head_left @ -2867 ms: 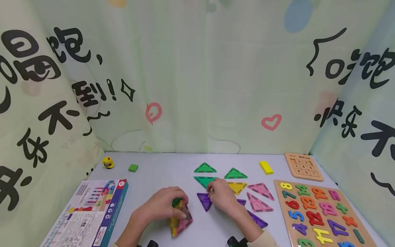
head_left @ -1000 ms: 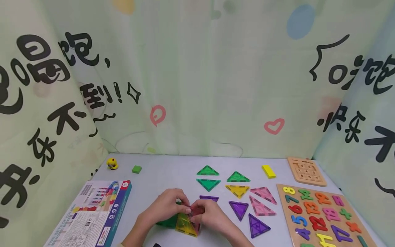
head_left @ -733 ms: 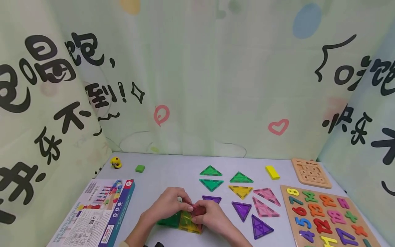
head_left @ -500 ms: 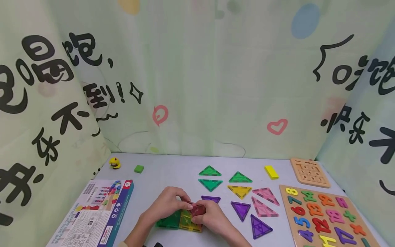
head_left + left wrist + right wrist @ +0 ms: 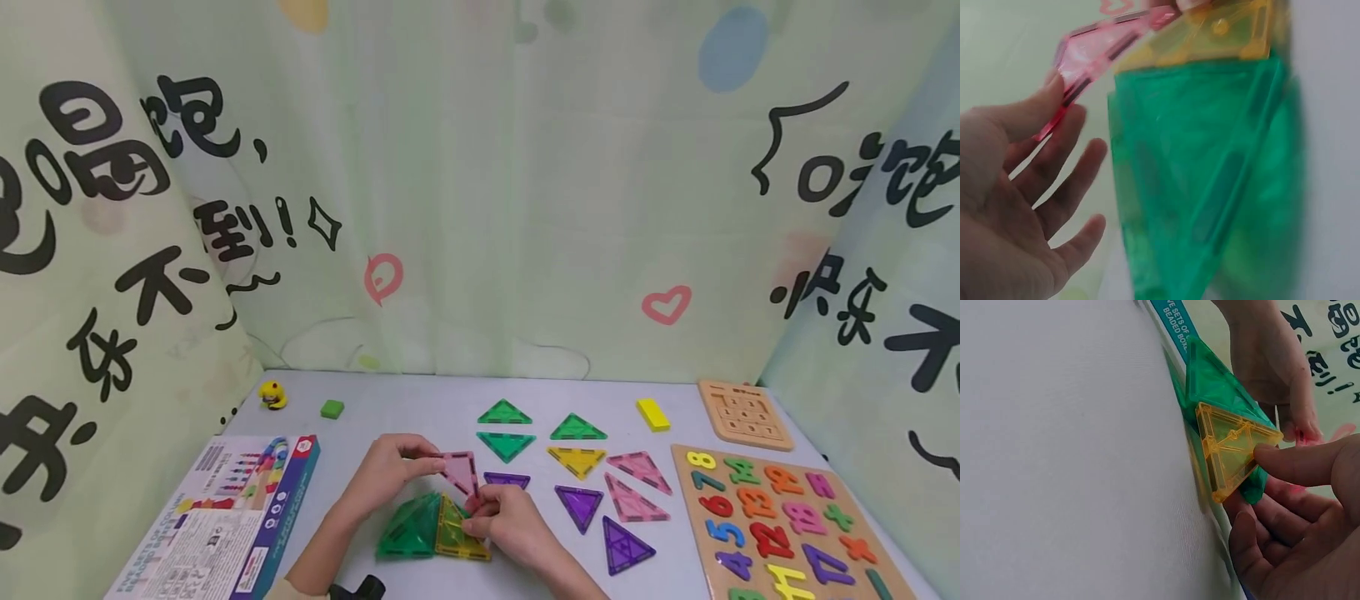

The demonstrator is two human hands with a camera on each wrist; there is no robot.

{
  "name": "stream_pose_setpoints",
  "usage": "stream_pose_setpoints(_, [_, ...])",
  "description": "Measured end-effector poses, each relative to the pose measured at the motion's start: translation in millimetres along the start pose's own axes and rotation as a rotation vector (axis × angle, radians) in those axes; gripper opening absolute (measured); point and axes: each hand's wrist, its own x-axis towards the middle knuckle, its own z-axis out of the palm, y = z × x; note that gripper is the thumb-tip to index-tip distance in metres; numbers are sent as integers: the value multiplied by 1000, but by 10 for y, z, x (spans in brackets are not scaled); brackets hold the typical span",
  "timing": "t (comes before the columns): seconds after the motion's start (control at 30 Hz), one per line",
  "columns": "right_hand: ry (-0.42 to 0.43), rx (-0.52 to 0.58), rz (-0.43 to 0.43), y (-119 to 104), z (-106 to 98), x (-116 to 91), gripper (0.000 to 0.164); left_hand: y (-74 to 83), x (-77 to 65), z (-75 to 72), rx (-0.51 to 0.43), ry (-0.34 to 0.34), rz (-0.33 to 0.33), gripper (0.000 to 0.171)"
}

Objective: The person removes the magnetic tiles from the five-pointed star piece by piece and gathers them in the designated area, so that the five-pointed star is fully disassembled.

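Note:
My left hand [image 5: 395, 469] pinches a pink triangular magnetic tile [image 5: 460, 472] between thumb and fingers, raised behind a green and yellow build. In the left wrist view, the other left fingers spread loosely below that pink tile [image 5: 1094, 53]. A green magnetic tile [image 5: 411, 527] and a yellow triangular magnetic tile [image 5: 457, 533] stand tilted together on the table. My right hand [image 5: 517, 523] grips the yellow tile's edge, its thumb [image 5: 1297, 464] on the face and its fingers curled behind. The pink tile's lower corner meets the right fingertips in the head view.
Loose green [image 5: 505, 412], yellow [image 5: 576, 460], pink [image 5: 633, 500] and purple [image 5: 627, 546] triangles lie behind and right. A number board [image 5: 783, 521] is at right, a printed box [image 5: 217, 517] at left. Small blocks, a yellow duck toy [image 5: 273, 395] and a wooden puzzle [image 5: 745, 415] sit farther back.
The left hand has moved up and back, lifting the pink tile away from the green and yellow build. The right hand, earlier over the loose tiles, came to the build and stays there.

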Motion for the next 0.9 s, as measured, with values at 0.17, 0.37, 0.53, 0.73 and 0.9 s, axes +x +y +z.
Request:
stream_pose_setpoints(0.17, [-5, 15, 15, 12, -3, -8, 13, -56, 150, -116, -62, 108, -63, 17])
stream_pose_setpoints(0.37, [-1, 0, 12, 46, -31, -22, 14, -132, 477, -229, 9, 167, -119, 15])
stream_pose_setpoints(0.53, [-20, 10, 14, 48, -42, -57, 14, -205, 699, -250, 18, 187, -200, 19])
stream_pose_setpoints(0.73, [-24, 5, 19, 22, -69, -97, 13, -214, 842, -207, 262, 221, -228, 26])
stream_pose_setpoints(0.9, [-25, 5, 28, 22, -72, -104, 14, -231, 904, -162, 495, 225, -196, 29])
